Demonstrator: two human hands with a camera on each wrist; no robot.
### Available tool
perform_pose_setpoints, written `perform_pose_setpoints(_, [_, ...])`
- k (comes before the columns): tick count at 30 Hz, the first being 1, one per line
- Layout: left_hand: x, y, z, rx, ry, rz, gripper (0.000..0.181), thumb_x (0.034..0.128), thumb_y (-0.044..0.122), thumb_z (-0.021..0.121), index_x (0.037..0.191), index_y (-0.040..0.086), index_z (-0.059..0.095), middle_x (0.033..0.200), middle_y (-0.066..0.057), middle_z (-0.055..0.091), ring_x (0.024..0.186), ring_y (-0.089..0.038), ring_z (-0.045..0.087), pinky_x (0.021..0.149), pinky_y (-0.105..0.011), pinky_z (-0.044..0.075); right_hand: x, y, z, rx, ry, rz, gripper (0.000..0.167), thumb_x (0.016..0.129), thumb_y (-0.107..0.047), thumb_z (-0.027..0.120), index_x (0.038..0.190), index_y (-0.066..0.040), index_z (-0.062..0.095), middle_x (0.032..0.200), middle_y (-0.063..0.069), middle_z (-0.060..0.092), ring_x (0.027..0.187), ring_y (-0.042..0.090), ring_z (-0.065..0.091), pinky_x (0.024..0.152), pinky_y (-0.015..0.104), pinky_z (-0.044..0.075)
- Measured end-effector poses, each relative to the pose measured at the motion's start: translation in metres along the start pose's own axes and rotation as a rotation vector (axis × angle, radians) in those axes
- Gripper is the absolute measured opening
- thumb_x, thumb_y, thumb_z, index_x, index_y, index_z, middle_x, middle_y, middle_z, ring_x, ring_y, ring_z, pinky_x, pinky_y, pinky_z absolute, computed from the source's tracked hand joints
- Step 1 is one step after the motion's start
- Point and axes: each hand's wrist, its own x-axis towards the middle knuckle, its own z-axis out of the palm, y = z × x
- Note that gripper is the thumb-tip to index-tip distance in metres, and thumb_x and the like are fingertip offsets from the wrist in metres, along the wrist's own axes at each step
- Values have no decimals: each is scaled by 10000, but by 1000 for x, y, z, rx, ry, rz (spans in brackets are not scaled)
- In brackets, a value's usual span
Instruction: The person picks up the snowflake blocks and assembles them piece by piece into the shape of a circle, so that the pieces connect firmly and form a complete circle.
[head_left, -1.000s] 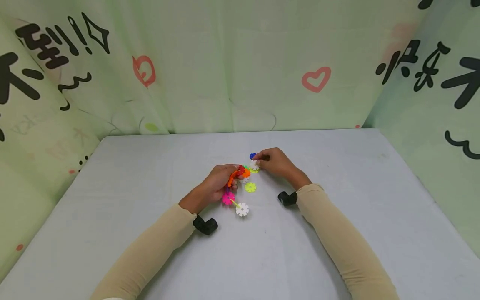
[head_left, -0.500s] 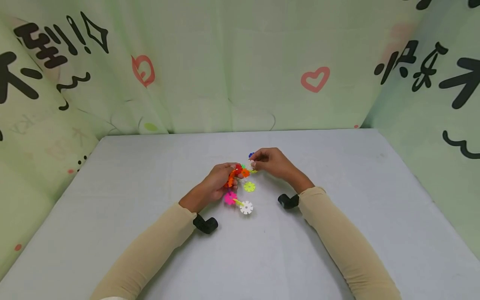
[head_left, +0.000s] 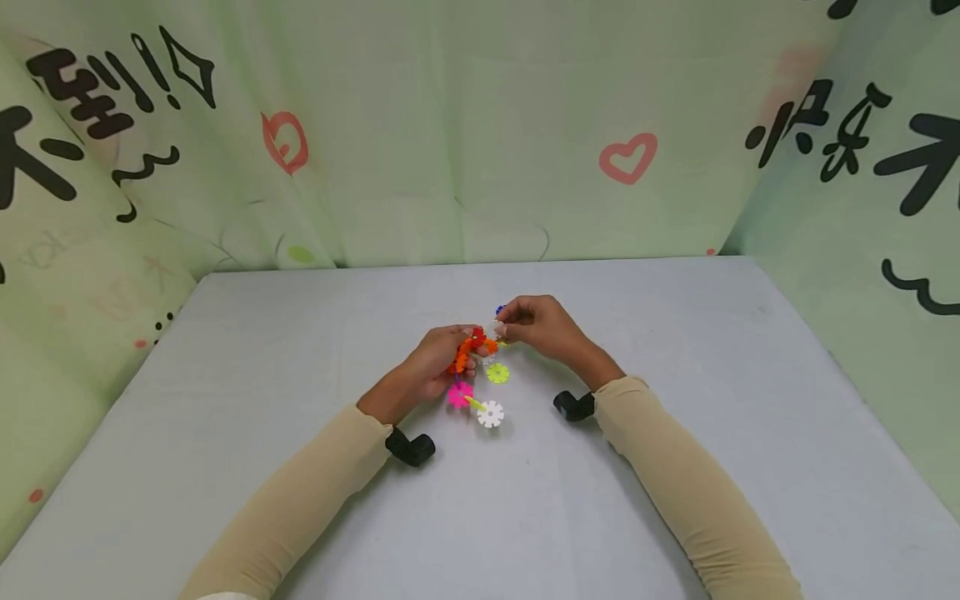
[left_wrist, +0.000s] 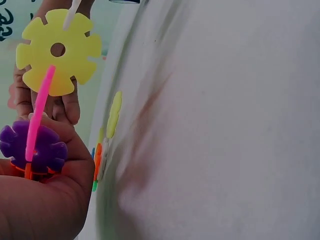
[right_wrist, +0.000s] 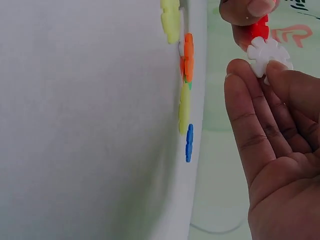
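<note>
My left hand [head_left: 433, 360] grips a chain of slotted plastic snowflake discs. The chain's orange discs [head_left: 461, 362] and a red disc [right_wrist: 261, 29] lie at the fingers. From the hand hang a purple disc [left_wrist: 47, 145], a pink disc [left_wrist: 38, 112] seen edge-on and a yellow disc [left_wrist: 75, 45]; a white disc [head_left: 491, 414] ends the chain. Between thumb and fingers my right hand [head_left: 551, 329] pinches another white disc [right_wrist: 267, 52], its edge against the red disc. Whether the slots are joined I cannot tell.
Loose discs lie on the white-clothed table [head_left: 360, 517] beyond the hands: yellow [head_left: 498, 373], orange [right_wrist: 188, 57] and blue [right_wrist: 189, 142] among them. A green printed curtain [head_left: 450, 125] stands behind the table. Each wrist wears a black camera [head_left: 411, 448].
My right hand has moved slightly left with the white disc, closer to the red disc. The hanging end of the chain has swung a little to the right.
</note>
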Motion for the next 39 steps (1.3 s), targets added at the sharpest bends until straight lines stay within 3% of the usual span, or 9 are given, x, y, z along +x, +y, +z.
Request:
perform_pose_setpoints(12, [-1, 2, -2, -24, -35, -24, 313, 1063, 141, 361, 1311, -15, 472, 774, -59, 567, 561, -110, 446, 526, -191, 429, -1, 0, 9, -5, 6, -39, 60, 880, 38, 685, 924, 67, 656, 908, 143, 670, 788, 227, 689, 749, 377, 570])
perform_pose_setpoints(17, [-2, 2, -3, 9, -52, -25, 319, 1062, 156, 353, 1295, -17, 484, 784, -55, 590, 547, -115, 470, 533, -211, 457, 0, 1, 11, -4, 2, -22, 63, 874, 25, 697, 922, 39, 657, 909, 128, 662, 797, 218, 674, 747, 345, 570])
perform_pose_setpoints(23, [-3, 2, -2, 59, -39, -38, 366, 1054, 271, 421, 1198, -38, 552, 790, -61, 649, 516, -130, 522, 529, -246, 512, -2, 0, 8, -115, -28, -34, 94, 875, -66, 729, 934, -18, 673, 915, 82, 661, 842, 205, 646, 775, 318, 545])
perform_pose_setpoints(27, [-3, 3, -1, 34, -13, -61, 330, 1036, 240, 414, 1201, -21, 531, 786, -61, 643, 533, -137, 523, 536, -244, 514, -3, -2, 3, -229, -27, -28, 108, 887, -93, 722, 982, -48, 696, 963, 61, 671, 921, 205, 628, 842, 337, 519])
perform_pose_setpoints(33, [-5, 4, -2, -52, 15, -78, 367, 1017, 250, 349, 1272, 36, 503, 782, -50, 551, 586, -145, 483, 562, -231, 482, -2, 0, -5, -340, 10, 43, 198, 926, -104, 673, 1105, -21, 696, 1073, 95, 676, 1021, 245, 607, 899, 383, 499])
perform_pose_setpoints(36, [-5, 4, -2, -25, 24, -84, 396, 1027, 361, 435, 1224, 29, 520, 758, -27, 511, 585, -139, 468, 566, -221, 470, -1, 1, -5, -344, 13, 86, 241, 932, -110, 664, 1151, -13, 682, 1119, 109, 664, 1063, 265, 590, 913, 392, 492])
perform_pose_setpoints(39, [-4, 4, -1, 27, 21, -81, 476, 976, 447, 559, 1137, 0, 538, 737, -18, 508, 579, -136, 482, 565, -216, 476, 2, 3, -5, -346, -5, 131, 282, 925, -108, 668, 1192, -18, 664, 1171, 111, 643, 1091, 269, 565, 939, 390, 474])
